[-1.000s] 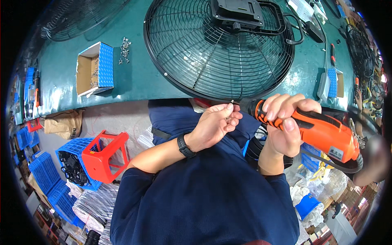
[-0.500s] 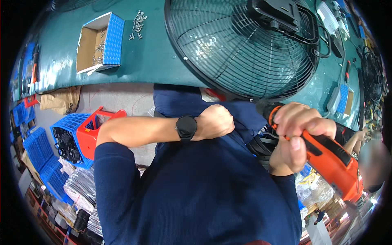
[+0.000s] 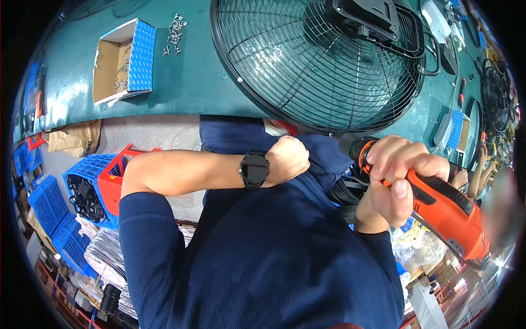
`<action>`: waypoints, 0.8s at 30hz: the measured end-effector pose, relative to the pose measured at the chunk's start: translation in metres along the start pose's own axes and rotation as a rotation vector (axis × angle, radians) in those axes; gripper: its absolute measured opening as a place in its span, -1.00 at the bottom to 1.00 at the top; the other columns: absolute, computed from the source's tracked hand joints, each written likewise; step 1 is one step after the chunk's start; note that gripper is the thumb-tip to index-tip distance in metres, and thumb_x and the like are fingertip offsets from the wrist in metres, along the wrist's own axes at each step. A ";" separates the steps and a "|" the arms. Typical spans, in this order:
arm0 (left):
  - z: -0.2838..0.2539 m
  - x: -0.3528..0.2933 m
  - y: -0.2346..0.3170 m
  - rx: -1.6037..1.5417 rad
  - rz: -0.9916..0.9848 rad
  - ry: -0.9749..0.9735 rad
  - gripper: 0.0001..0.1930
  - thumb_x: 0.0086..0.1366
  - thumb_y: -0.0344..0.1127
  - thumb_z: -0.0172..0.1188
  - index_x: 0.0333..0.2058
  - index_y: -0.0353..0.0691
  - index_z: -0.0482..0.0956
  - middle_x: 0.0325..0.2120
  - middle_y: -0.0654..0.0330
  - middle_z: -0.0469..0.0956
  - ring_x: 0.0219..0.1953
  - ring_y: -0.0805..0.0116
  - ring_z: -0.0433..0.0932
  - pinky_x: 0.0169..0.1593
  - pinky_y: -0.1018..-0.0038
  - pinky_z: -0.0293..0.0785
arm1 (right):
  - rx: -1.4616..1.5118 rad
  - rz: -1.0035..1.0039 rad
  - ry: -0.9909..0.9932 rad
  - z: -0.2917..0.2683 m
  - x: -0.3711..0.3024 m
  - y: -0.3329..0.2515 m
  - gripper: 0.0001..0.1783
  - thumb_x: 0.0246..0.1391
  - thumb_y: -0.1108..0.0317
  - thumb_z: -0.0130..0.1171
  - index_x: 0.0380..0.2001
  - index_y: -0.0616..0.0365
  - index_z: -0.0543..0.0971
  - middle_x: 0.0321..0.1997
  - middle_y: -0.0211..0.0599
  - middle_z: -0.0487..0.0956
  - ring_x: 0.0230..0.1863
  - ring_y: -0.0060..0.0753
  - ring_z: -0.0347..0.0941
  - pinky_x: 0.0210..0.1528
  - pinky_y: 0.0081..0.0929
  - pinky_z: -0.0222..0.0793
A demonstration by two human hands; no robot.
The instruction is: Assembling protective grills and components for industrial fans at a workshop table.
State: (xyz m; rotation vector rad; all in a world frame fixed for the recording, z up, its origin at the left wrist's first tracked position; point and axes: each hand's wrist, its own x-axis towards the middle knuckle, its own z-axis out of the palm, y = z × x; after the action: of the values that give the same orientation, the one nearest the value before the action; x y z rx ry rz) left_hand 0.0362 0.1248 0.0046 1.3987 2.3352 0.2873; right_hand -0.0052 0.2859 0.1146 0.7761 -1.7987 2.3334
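My right hand (image 3: 397,178) is wrapped round an orange and black power screwdriver (image 3: 452,216). The tool's dark nose points left, close to the near rim of a large round black fan guard (image 3: 307,71) on the bench; I cannot tell whether they touch. My left hand (image 3: 289,159) is closed, back upward, over my lap below the guard, with a black watch (image 3: 255,169) on its wrist. Its fingertips are hidden, so anything inside them does not show. On top of the guard sits a black motor housing (image 3: 370,16).
An open blue-and-white carton (image 3: 141,60) holds small screws, with a pile of screws (image 3: 175,34) beside it on the green bench (image 3: 181,88). Below at left stand a red stool (image 3: 112,186) and blue crates (image 3: 49,203). Another person's arms (image 3: 476,170) show at far right.
The bench, carton and fan guard appear slightly farther left in the picture. Both hands keep nearly the same pose, and the power screwdriver stays in my right hand by the guard's rim.
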 end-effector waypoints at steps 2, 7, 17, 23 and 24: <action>0.012 0.001 0.002 0.004 -0.015 0.044 -0.93 -0.08 -0.36 0.16 -0.69 -0.07 0.53 -0.68 0.33 0.50 -0.53 0.40 0.53 -0.52 0.47 0.38 | 0.048 -0.015 0.080 0.001 -0.004 0.001 -0.56 -0.11 0.49 0.22 -0.14 0.14 0.30 -0.49 -0.31 0.42 -0.53 -0.36 0.41 -0.40 -0.30 0.41; 0.016 0.001 0.005 -0.093 -0.014 -0.009 -0.92 -0.04 -0.33 0.14 -0.66 -0.09 0.54 -0.67 0.29 0.49 -0.52 0.37 0.53 -0.47 0.45 0.40 | 0.019 -0.061 -0.084 -0.006 -0.003 0.006 -0.56 -0.10 0.53 0.19 -0.12 0.15 0.30 -0.50 -0.32 0.40 -0.53 -0.38 0.38 -0.42 -0.31 0.38; 0.052 0.000 0.012 -0.086 -0.073 0.244 -0.93 -0.14 -0.36 0.15 -0.72 -0.06 0.48 -0.70 0.24 0.48 -0.56 0.32 0.53 -0.52 0.41 0.41 | -0.151 0.176 0.161 -0.002 -0.016 0.014 -0.55 -0.19 0.70 0.14 -0.16 0.16 0.36 -0.51 -0.31 0.42 -0.50 -0.40 0.40 -0.41 -0.40 0.40; 0.038 -0.002 0.016 -0.114 -0.081 0.115 -0.90 -0.17 -0.33 0.20 -0.78 -0.02 0.51 -0.75 0.21 0.51 -0.68 0.27 0.53 -0.60 0.38 0.41 | -0.362 0.117 0.077 0.004 -0.007 0.005 -0.76 -0.27 0.45 0.33 -0.46 0.11 0.49 -0.48 -0.43 0.46 -0.30 -0.48 0.45 -0.24 -0.50 0.33; 0.034 -0.004 0.016 -0.155 -0.083 0.101 -0.90 -0.17 -0.33 0.20 -0.78 -0.02 0.50 -0.75 0.21 0.50 -0.68 0.26 0.53 -0.61 0.38 0.41 | -0.284 0.138 0.100 0.005 -0.007 0.006 -0.79 -0.26 0.45 0.31 -0.48 0.12 0.49 -0.49 -0.43 0.47 -0.34 -0.47 0.46 -0.27 -0.50 0.34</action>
State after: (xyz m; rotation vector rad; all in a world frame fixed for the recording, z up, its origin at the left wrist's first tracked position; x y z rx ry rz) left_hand 0.0652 0.1283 -0.0190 1.2375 2.3873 0.5139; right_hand 0.0005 0.2806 0.1073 0.5015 -2.1343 2.0804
